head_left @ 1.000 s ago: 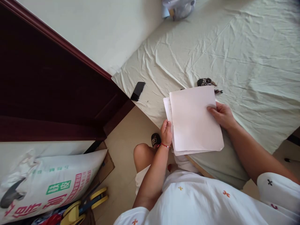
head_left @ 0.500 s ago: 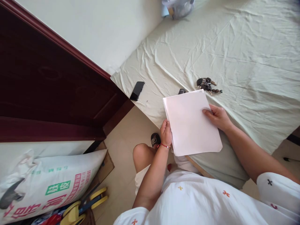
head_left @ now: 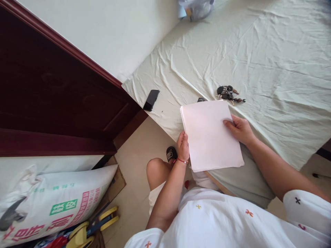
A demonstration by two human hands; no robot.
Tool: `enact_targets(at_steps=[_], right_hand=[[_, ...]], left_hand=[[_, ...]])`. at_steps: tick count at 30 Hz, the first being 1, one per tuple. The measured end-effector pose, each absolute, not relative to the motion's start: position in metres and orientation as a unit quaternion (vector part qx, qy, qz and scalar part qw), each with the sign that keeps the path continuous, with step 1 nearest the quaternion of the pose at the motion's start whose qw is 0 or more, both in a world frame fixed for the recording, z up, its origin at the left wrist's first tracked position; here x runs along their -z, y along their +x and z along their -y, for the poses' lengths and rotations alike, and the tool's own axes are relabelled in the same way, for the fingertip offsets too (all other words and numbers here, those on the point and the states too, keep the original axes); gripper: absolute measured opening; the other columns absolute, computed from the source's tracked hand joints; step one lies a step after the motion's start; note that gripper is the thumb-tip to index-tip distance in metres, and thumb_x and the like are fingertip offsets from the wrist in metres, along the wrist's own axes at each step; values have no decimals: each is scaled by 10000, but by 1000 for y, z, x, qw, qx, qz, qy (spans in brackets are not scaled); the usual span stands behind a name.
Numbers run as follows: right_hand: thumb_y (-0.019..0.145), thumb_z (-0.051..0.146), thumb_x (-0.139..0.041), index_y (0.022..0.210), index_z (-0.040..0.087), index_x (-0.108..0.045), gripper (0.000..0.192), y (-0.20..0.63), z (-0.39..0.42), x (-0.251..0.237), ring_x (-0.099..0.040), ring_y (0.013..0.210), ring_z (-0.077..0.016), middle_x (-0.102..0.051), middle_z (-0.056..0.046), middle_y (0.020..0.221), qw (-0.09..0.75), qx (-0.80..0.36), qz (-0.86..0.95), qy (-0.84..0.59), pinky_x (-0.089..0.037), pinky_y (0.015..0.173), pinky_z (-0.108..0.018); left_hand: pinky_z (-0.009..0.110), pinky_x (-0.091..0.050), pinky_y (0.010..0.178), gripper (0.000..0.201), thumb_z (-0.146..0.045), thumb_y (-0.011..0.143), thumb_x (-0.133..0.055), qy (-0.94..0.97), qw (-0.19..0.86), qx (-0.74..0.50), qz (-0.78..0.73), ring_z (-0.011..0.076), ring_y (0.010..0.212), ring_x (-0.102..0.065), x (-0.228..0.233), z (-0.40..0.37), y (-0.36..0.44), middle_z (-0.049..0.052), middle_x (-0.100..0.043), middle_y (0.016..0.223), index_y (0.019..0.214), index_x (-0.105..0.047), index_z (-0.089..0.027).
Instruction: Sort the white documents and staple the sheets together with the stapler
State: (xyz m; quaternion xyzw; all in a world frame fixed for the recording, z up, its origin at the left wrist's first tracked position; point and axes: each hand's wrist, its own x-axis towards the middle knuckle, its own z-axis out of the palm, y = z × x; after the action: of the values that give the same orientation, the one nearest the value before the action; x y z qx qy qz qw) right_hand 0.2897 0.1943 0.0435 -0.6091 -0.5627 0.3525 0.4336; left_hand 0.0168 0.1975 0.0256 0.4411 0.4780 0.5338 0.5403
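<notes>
So both hands are on a stack of white paper [head_left: 210, 134] that sits at the near edge of the bed [head_left: 258, 51], partly hanging off it toward the person. The left hand [head_left: 183, 146] has its fingers [head_left: 184, 137] curled closed on the stack's left edge, gripping it, with a thin red bracelet [head_left: 182, 160] on that wrist. The right hand [head_left: 239, 129] is over on the opposite side, thumb [head_left: 227, 122] lying flat on the top sheet and the rest of its fingers tucked under or behind the right edge, so it's pinching the stack too. The sheets look squared up, edges pretty much flush.

Just past the right-hand fingers, further up the bed, there's a bunch of keys [head_left: 229, 93] lying on the wrinkled pale green sheet, close to the stack's far corner but not touching it as far as I can see. A small dark thing [head_left: 201, 100] pokes out from behind the far edge of the paper, can't tell what it is. Well off to the left of the left-hand fingers, a black phone [head_left: 151, 100] lies near the bed's corner. Way beyond everything, at the far end of the bed, a plastic bag [head_left: 198, 7].

Below the left hand you can see a bare knee [head_left: 156, 170] and a dark sandal [head_left: 171, 153] on the tiled floor [head_left: 139, 151]. Far to the left, a printed sack [head_left: 57, 203] leans by a dark wooden door [head_left: 51, 103].
</notes>
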Motion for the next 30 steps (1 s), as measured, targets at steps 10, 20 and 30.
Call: enact_targets(at_steps=[10,20,30], right_hand=[[966,495,-603,845,220,-639,303,290,-194,-46,-527,629,-179,-611,-39,717,427,-356,566,-608,-408,548,-298],[984,487,-559,852,217,-602,303,290,-195,-43,-537,628,-176,-616,-35,728,410,-358,586,-601,-399,552,-298],[947,463,-613,957,225,-644,240,292,-201,-36,-518,594,-161,-608,0,687,475,-248,529,-658,-434,619,-314]], left_hand=[[326,-538,873,458,-650,890,-728,438,541,-521,-493,213,931,-706,-25,-199,16,49,-778,1001,1042,-729,-218],[303,-544,871,450,-650,909,-712,440,536,-519,-500,191,906,-690,-20,-199,13,39,-765,989,998,-722,-209],[277,-505,850,465,-671,949,-642,485,490,-497,-527,178,868,-634,-20,-198,11,20,-708,912,952,-694,-208]])
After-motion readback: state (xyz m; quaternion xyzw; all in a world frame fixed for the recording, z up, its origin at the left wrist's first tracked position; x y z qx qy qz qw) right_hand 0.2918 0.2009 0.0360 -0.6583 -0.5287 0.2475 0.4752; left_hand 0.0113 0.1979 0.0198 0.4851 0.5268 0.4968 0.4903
